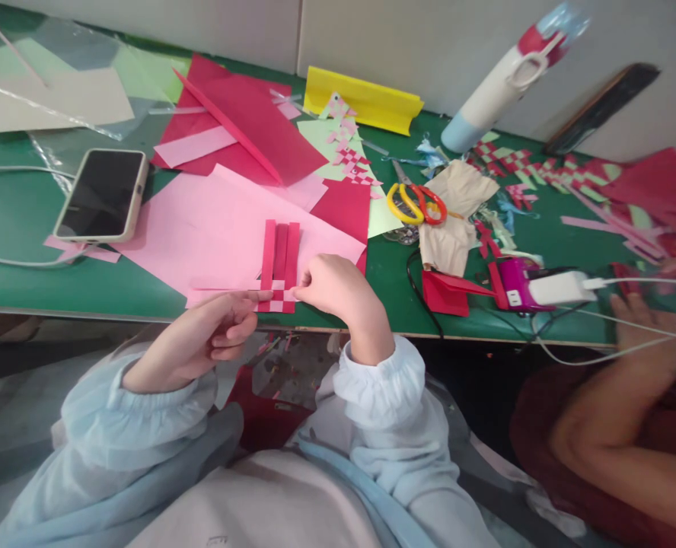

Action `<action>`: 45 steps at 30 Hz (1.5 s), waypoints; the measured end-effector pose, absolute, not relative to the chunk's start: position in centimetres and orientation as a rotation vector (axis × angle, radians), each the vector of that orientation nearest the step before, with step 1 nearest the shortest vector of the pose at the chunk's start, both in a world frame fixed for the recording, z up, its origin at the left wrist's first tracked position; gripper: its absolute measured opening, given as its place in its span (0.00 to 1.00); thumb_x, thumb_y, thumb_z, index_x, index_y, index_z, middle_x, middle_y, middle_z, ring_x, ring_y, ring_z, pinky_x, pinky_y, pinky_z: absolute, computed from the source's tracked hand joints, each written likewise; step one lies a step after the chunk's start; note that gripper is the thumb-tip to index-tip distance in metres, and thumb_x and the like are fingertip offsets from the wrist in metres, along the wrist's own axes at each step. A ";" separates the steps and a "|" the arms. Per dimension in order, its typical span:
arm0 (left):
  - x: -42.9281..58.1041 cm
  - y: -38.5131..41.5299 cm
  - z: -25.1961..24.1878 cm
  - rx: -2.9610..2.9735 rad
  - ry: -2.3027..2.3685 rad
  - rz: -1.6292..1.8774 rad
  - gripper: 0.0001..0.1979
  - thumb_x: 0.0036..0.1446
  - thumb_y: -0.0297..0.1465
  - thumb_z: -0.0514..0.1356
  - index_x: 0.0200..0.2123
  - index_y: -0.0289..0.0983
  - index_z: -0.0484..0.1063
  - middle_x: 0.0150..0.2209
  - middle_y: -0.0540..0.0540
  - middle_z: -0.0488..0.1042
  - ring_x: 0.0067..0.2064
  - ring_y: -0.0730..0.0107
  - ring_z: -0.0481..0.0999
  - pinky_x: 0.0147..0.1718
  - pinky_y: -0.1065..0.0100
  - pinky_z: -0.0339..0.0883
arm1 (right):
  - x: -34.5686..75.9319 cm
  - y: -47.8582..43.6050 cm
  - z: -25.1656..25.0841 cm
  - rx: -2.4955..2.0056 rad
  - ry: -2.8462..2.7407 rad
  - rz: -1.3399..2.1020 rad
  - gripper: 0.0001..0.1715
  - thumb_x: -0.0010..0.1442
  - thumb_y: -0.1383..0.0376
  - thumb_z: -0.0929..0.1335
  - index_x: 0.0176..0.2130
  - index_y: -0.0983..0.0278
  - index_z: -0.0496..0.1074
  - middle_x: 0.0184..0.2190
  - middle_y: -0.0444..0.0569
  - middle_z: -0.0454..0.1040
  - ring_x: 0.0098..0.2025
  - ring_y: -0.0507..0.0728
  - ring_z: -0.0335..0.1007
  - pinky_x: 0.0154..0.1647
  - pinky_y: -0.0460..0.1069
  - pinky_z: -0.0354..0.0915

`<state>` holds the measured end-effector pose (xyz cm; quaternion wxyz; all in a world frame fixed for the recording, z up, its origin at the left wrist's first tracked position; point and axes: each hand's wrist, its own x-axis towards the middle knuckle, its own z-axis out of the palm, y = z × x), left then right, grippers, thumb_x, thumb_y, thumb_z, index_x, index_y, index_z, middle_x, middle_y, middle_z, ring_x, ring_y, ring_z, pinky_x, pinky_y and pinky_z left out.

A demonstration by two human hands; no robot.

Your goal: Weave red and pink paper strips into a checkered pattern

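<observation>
A small checkered weave of red and pink paper strips [279, 295] lies at the table's front edge. Three red strip ends [281, 251] stick out from it toward the back, and a thin pink strip [224, 289] runs off to the left. My left hand [206, 335] grips the weave's left side, its index finger stretched along the edge and the other fingers curled. At the right side, my right hand [335, 285] pinches the weave's edge between thumb and bent fingers. Under the weave is a large pink paper sheet [201, 221].
A phone [103, 194] lies left; red paper [269, 129] and a folded yellow card [364, 99] lie behind. Right of the work are scissors [415, 204], a cloth pouch [457, 190], a purple power adapter [521, 285] with cables, and a bottle [498, 91]. A co-worker's arm [623, 403] reaches in at right.
</observation>
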<state>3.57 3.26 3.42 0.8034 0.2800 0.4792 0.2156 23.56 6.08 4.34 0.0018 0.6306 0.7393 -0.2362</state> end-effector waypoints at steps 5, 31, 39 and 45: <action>3.4 3.6 3.4 0.561 1.002 0.446 0.11 0.55 0.27 0.55 0.42 0.35 0.70 0.16 0.58 0.53 0.16 0.81 0.42 0.11 0.78 0.40 | 23.6 6.1 4.3 1.978 2.330 -0.756 0.08 0.54 0.66 0.70 0.25 0.66 0.75 0.26 0.50 0.78 0.28 0.54 0.70 0.27 0.49 0.55; 3.5 3.8 2.9 0.579 1.004 0.473 0.09 0.55 0.27 0.56 0.40 0.35 0.69 0.16 0.56 0.57 0.15 0.81 0.47 0.12 0.77 0.44 | 23.7 6.1 4.2 1.951 2.344 -0.741 0.09 0.56 0.66 0.67 0.27 0.66 0.77 0.23 0.49 0.75 0.26 0.53 0.67 0.26 0.50 0.52; 3.6 3.7 3.0 0.569 1.013 0.482 0.09 0.55 0.27 0.56 0.41 0.35 0.70 0.17 0.56 0.56 0.15 0.82 0.47 0.12 0.77 0.44 | 23.6 6.1 4.3 1.973 2.357 -0.772 0.11 0.56 0.65 0.67 0.25 0.66 0.75 0.22 0.48 0.74 0.24 0.52 0.64 0.26 0.49 0.52; 3.5 3.7 2.9 0.575 1.019 0.503 0.11 0.55 0.27 0.56 0.42 0.34 0.70 0.17 0.56 0.57 0.15 0.81 0.47 0.12 0.77 0.44 | 23.9 6.1 3.8 2.000 2.391 -0.793 0.14 0.59 0.63 0.67 0.25 0.65 0.76 0.22 0.47 0.73 0.24 0.51 0.63 0.27 0.49 0.52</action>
